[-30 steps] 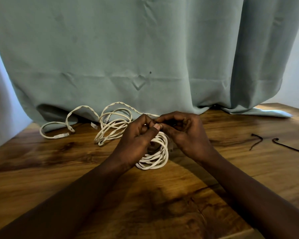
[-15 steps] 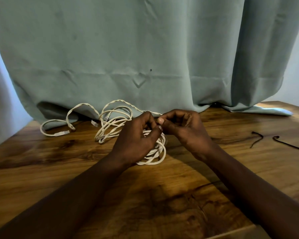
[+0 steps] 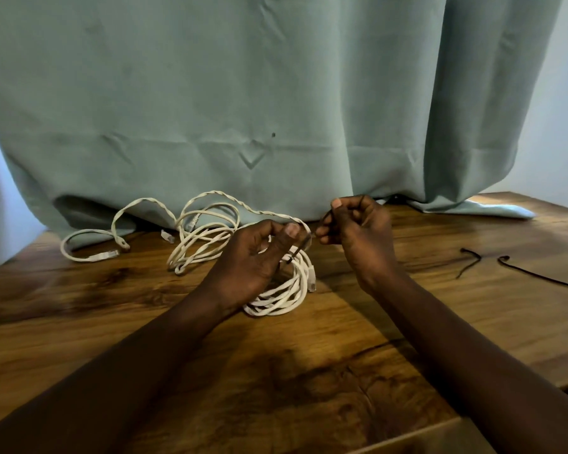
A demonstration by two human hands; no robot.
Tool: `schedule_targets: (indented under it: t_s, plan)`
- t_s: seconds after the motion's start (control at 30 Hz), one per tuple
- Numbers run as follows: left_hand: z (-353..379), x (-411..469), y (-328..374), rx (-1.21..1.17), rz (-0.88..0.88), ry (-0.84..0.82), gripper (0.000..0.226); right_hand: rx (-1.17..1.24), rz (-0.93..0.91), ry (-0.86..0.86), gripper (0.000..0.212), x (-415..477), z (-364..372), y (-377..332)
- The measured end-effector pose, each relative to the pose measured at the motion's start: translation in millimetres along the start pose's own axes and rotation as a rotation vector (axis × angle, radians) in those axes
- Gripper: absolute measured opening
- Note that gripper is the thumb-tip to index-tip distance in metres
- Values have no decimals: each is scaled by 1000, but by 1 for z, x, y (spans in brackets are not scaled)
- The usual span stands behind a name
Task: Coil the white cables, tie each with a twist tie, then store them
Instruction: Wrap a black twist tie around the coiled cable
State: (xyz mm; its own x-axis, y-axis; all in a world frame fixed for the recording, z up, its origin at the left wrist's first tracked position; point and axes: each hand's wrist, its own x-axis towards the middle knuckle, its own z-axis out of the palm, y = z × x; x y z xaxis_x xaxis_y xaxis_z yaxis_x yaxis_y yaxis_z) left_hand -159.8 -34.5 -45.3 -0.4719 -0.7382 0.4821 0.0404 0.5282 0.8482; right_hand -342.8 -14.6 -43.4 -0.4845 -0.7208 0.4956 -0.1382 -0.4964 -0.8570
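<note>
Head view. One coil (image 3: 284, 294) of white cable lies at the centre of the wooden counter (image 3: 309, 371), partly under the left hand (image 3: 253, 257).

The left hand's fingers are curled over the coil's upper rim, gripping it, with the thumb raised. One dark tie (image 3: 296, 252) runs from the coil, just beside that thumb, up toward 1 o'clock. There the right hand (image 3: 358, 234) pinches its far end between curled fingers, clear of the counter.

Loose cables (image 3: 204, 237) sprawl at 10 o'clock from the coil, one strand reaching out toward 9 o'clock. Their number cannot be told.

Two spare ties lie well apart from the hands at 3 o'clock, one (image 3: 478, 257) nearer and one (image 3: 538, 276) farther. One teal curtain (image 3: 276, 93) hangs at 12 o'clock, its hem resting on the counter.
</note>
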Motion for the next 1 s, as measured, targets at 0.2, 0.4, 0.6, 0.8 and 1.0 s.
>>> schedule_targets:
  t_s: [0.2, 0.4, 0.6, 0.8, 1.0]
  plan:
    - [-4, -1, 0, -126, -166, -80, 31, -98, -5, 79, 13, 4, -4, 9]
    - [-9, 0, -1, -166, -267, -295, 33, -225, -65, 74, 13, 0, -3, 9]
    - [-7, 1, -4, -203, -328, -317, 31, -233, -199, 59, 11, 0, -5, 4]
    - [-7, 1, -2, -193, -326, -355, 37, -291, -360, 20, 12, -4, -5, -1]
    - [-3, -4, -1, -183, -184, -355, 54, -346, -333, -6, 12, -2, -4, 5]
